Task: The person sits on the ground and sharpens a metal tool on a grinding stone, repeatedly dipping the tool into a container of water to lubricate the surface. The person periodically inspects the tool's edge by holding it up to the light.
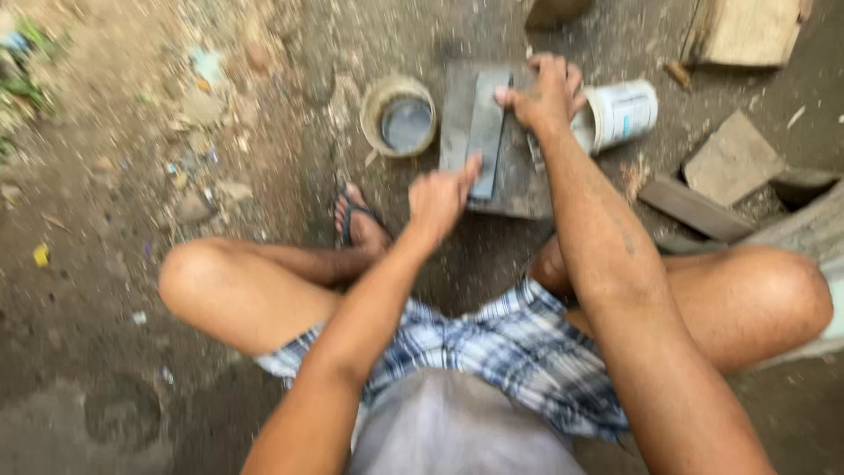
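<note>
Biggest thing here is the dirt ground (105, 290), littered with small stones and scraps, and the person sits cross-legged right on it in plaid shorts (519, 347). One foot in a dark flip-flop (356, 220) sits just left of the left hand.

Next down in size, a flat grey stone slab (519, 180) lies on the ground in front of the knees, under both hands. On top of it is a long dark sharpening stone (486, 123), running lengthwise between the two hands.

The right hand (543, 92) is at the far end of that sharpening stone, fingers curled down on its top edge, so the grip is pressed onto the stone. The left hand (440, 198) is at the near end with its fingers bunched and a fingertip touching the stone; it's blurry, so I can't tell if the grip there is pinching anything thin.

Just right of the right hand, a white plastic container (620, 113) lies on its side. Left of both hands sits a small round tub (400, 119) with water in it. Further right, some wood offcuts (730, 158) lie on the ground.
</note>
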Action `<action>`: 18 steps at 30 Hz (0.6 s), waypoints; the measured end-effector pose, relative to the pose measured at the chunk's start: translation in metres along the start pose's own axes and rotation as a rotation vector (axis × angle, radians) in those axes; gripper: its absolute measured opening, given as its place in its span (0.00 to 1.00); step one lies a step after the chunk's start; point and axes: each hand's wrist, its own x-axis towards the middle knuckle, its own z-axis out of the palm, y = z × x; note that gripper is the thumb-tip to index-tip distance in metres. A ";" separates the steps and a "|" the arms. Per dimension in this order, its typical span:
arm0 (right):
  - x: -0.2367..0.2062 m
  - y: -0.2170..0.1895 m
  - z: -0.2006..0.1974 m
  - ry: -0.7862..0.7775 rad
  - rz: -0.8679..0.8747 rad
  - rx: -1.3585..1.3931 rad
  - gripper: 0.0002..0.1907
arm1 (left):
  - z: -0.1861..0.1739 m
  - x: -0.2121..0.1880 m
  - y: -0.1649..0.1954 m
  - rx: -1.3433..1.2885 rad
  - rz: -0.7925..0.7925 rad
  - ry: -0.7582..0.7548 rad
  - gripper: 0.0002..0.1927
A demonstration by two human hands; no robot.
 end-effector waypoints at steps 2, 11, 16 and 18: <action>-0.002 -0.003 -0.001 0.024 -0.041 0.065 0.42 | 0.002 -0.002 0.003 -0.004 -0.060 -0.017 0.18; -0.002 -0.005 0.001 -0.088 -0.040 -0.006 0.38 | 0.011 -0.014 0.023 0.046 -0.252 -0.015 0.19; 0.001 -0.006 0.008 -0.033 -0.029 -0.017 0.43 | 0.016 -0.023 0.032 0.024 -0.440 -0.112 0.21; 0.001 -0.007 0.008 -0.024 -0.031 -0.021 0.42 | 0.018 -0.026 0.035 0.047 -0.344 -0.008 0.19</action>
